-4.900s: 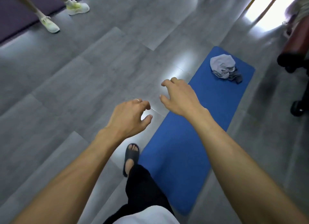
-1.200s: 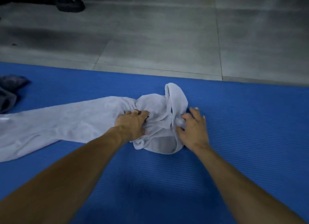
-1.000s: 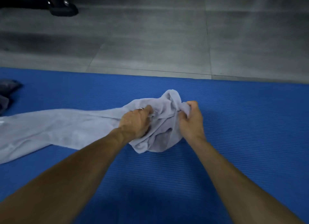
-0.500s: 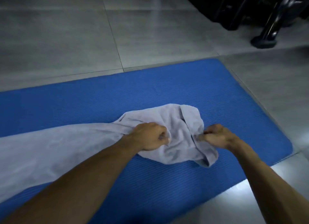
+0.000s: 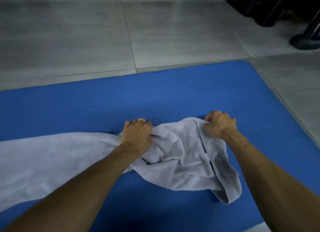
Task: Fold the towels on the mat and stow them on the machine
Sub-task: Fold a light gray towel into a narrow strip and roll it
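On the blue mat (image 5: 173, 100), left hand (image 5: 136, 134) and right hand (image 5: 220, 126) each gripping the pale grey towel (image 5: 183, 155), no writing legible

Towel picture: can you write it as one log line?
step: spreading towel | left hand: grips towel edge | right hand: grips towel edge | towel on blue mat, unfolded

Pale grey towel (image 5: 181, 155) — rumpled, apparently part-doubled at its right end — lies lengthwise across the blue mat (image 5: 173, 100).
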Action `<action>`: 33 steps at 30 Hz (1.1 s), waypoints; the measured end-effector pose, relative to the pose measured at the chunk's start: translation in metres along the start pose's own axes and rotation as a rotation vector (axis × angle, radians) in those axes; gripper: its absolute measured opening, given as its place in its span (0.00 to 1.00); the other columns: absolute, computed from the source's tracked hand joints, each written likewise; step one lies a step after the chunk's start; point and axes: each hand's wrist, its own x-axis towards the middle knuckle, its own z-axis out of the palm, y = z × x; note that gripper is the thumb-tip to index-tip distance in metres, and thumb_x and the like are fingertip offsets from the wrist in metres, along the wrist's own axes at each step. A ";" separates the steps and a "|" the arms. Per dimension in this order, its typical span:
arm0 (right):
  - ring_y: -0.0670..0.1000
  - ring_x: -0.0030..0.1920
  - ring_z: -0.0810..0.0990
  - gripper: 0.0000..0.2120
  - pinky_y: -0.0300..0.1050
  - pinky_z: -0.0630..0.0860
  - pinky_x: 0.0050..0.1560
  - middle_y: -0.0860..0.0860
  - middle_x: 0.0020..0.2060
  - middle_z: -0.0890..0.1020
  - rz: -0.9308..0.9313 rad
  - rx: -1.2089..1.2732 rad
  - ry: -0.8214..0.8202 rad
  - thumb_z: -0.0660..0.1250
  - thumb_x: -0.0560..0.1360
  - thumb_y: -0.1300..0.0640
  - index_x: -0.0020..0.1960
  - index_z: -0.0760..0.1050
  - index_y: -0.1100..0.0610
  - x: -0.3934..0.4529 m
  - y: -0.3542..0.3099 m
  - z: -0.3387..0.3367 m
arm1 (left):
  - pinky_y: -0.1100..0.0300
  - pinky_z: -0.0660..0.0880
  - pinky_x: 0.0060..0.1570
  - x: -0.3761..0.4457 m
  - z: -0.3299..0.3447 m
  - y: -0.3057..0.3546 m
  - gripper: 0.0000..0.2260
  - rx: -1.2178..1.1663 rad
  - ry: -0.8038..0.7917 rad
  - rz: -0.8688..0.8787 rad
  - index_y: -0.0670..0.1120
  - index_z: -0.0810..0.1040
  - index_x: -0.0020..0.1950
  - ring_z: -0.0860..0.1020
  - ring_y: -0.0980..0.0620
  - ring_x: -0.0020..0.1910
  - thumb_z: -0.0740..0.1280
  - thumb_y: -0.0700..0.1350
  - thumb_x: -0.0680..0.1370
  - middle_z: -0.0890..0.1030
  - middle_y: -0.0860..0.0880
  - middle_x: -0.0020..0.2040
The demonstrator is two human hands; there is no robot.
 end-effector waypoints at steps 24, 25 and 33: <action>0.48 0.37 0.76 0.09 0.38 0.70 0.35 0.48 0.35 0.79 0.233 0.861 -0.090 0.69 0.70 0.67 0.40 0.80 0.53 -0.083 0.070 0.021 | 0.53 0.66 0.50 -0.035 0.038 0.061 0.19 0.027 0.208 0.602 0.49 0.79 0.59 0.76 0.48 0.52 0.56 0.53 0.74 0.79 0.50 0.53; 0.46 0.37 0.77 0.09 0.35 0.71 0.35 0.48 0.36 0.80 0.185 0.925 -0.077 0.70 0.71 0.68 0.43 0.80 0.54 -0.085 0.066 0.021 | 0.52 0.65 0.56 -0.028 0.036 0.062 0.23 0.026 0.121 0.555 0.48 0.75 0.65 0.74 0.47 0.59 0.55 0.56 0.75 0.77 0.49 0.60; 0.49 0.38 0.83 0.08 0.43 0.80 0.37 0.53 0.40 0.83 0.254 1.235 0.163 0.74 0.72 0.58 0.46 0.76 0.59 -0.062 0.059 0.003 | 0.50 0.71 0.52 0.001 0.006 0.077 0.09 -0.331 0.068 0.440 0.46 0.74 0.49 0.77 0.46 0.49 0.57 0.49 0.82 0.78 0.49 0.46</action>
